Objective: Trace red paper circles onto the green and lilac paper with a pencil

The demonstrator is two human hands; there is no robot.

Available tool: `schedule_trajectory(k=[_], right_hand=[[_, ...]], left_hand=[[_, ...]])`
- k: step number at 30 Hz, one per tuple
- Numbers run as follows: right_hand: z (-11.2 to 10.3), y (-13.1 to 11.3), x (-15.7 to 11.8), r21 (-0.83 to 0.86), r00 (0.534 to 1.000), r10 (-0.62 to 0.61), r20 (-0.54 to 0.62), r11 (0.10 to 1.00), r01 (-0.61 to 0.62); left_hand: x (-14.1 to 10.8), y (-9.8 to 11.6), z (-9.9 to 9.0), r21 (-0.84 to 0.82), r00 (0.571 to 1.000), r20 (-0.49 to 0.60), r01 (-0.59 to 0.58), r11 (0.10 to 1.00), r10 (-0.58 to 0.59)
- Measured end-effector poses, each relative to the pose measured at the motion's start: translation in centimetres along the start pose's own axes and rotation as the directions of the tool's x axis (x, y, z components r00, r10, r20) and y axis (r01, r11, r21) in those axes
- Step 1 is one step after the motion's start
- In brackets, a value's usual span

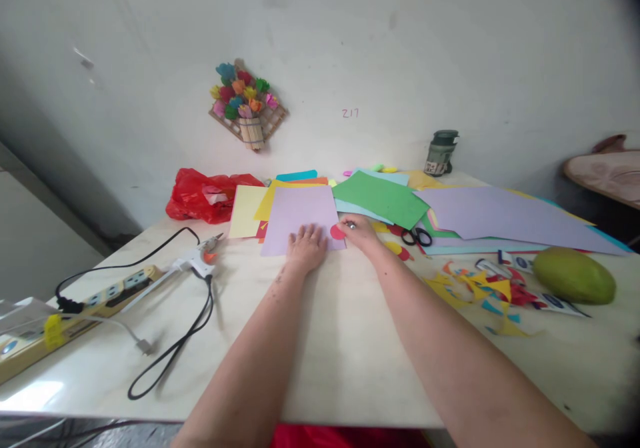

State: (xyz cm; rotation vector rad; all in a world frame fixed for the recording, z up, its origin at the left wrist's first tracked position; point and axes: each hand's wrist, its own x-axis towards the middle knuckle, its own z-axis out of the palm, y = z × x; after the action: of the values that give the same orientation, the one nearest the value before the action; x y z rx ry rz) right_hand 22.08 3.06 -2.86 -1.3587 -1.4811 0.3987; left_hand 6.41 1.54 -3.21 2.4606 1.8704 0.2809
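A lilac sheet of paper (pixel 303 211) lies on the white table in front of me. My left hand (pixel 307 248) rests flat on its lower edge, fingers spread. At the sheet's right edge my right hand (pixel 359 233) pinches a small red paper circle (pixel 337 232) between thumb and fingers. Whether the circle touches the sheet I cannot tell. Yellow and red paper circles (pixel 397 249) lie just right of that hand, partly hidden by the wrist. Beside them are black-handled scissors (pixel 417 237), their blades under paper.
Coloured sheets (pixel 383 198) spread along the back and right. Paper scraps (pixel 480 288), tubes (pixel 515 261) and a green mango-like fruit (pixel 574 275) lie at right. To the left are a glue gun (pixel 200 261), power strip (pixel 115 291), cables and red plastic bag (pixel 203 195). A bottle (pixel 440 153) stands behind.
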Motion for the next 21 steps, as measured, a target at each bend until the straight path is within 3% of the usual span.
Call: schedule_trajectory(k=[3,5,9,16,21], right_hand=[[-0.4,-0.3,0.0,-0.145,0.982,-0.042,0.182,0.987,0.07],[-0.6,-0.6,0.0,-0.206,0.973,-0.043,0.227,0.974,0.092],[-0.7,-0.8,-0.2,-0.267,0.962,-0.018,0.271,0.959,0.093],[-0.7,-1.0,-0.4,-0.362,0.944,0.012,0.329,0.925,0.114],[-0.8,-1.1,-0.3,-0.346,0.95,0.019,0.311,0.933,0.094]], left_hand=[[-0.2,0.1,-0.3,-0.006,0.999,-0.028,-0.019,1.0,0.019],[-0.3,0.1,-0.5,0.0,0.996,-0.08,-0.025,1.0,0.025],[-0.2,0.2,-0.6,-0.002,0.988,-0.141,-0.058,0.998,0.057],[-0.1,0.1,-0.3,0.037,0.991,-0.096,-0.09,0.995,0.093],[-0.1,0.0,-0.3,0.037,0.994,-0.066,-0.085,0.996,0.088]])
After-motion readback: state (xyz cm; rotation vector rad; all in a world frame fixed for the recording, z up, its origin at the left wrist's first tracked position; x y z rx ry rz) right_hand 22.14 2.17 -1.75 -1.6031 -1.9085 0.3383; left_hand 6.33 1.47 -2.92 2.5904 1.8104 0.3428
